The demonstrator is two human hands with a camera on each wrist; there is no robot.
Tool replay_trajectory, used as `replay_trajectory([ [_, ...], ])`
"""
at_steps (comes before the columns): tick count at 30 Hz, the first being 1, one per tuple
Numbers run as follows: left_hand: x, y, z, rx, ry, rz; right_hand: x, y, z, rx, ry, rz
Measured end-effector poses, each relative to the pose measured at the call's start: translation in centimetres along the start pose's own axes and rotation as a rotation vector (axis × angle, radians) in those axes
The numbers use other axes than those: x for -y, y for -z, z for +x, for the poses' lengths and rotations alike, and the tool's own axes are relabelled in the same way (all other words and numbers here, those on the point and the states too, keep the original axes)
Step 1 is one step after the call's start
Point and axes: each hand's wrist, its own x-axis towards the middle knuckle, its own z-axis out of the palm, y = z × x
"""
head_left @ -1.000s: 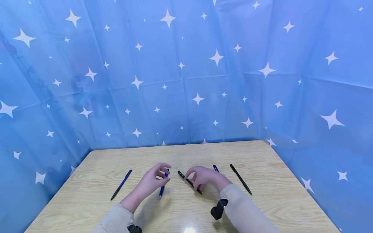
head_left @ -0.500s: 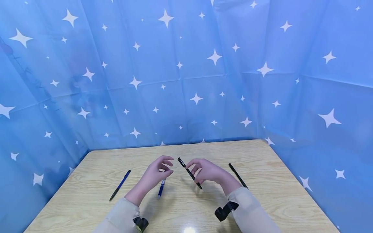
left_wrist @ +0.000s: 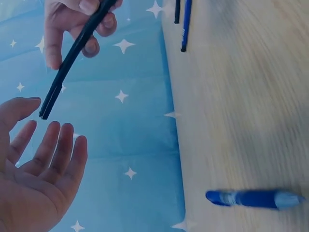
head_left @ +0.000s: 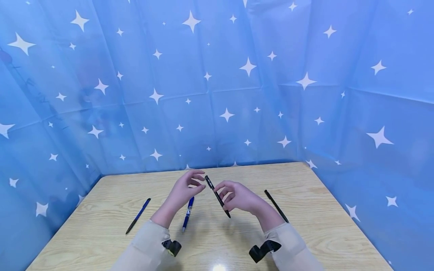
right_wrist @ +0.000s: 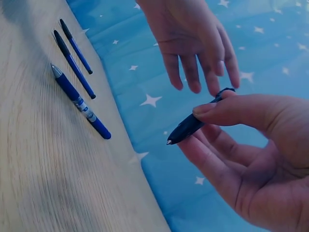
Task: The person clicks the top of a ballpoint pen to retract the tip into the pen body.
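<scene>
My right hand [head_left: 239,196] pinches a black pen [head_left: 217,196] between thumb and fingers and holds it tilted above the wooden table [head_left: 305,233]. The right wrist view shows this pinch on the black pen [right_wrist: 193,123]. My left hand [head_left: 188,187] hovers with relaxed, spread fingers just left of the pen's upper end and holds nothing. From the left wrist I see its open palm [left_wrist: 38,174] below the black pen [left_wrist: 72,55]. A blue pen [head_left: 187,214] lies on the table under the left hand.
A dark blue pen [head_left: 138,215] lies at the left of the table and another black pen [head_left: 276,206] at the right. Blue star-patterned cloth [head_left: 217,94] walls in the table at the back and on both sides.
My right hand has lifted the black pen off the table and tilted it more upright. My left hand has risen off the blue pen towards the black pen's top end.
</scene>
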Motion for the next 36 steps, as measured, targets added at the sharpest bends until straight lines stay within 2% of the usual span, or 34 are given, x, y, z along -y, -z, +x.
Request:
replay_trajectory([
  [9, -1.4, -1.2, 0.7, -0.029, 0.005, -0.039, 0.6, -0.2, -0.6, -0.068, 0.068, -0.031],
  [18, -2.8, -2.3, 1.2, -0.058, -0.04, -0.289, 0.5, -0.6, -0.7, -0.152, 0.12, -0.007],
  [25, -3.7, -2.7, 1.3, -0.103, -0.031, -0.412, 0.4, -1.0, -0.4, -0.191, 0.159, 0.048],
  [31, -4.0, -2.8, 1.1, -0.135, -0.04, -0.465, 0.4, -1.5, -0.3, -0.21, 0.169, 0.096],
  [36, -4.2, -2.8, 1.1, -0.147, -0.041, -0.461, 0.3, -1.7, -0.1, -0.217, 0.17, 0.12],
])
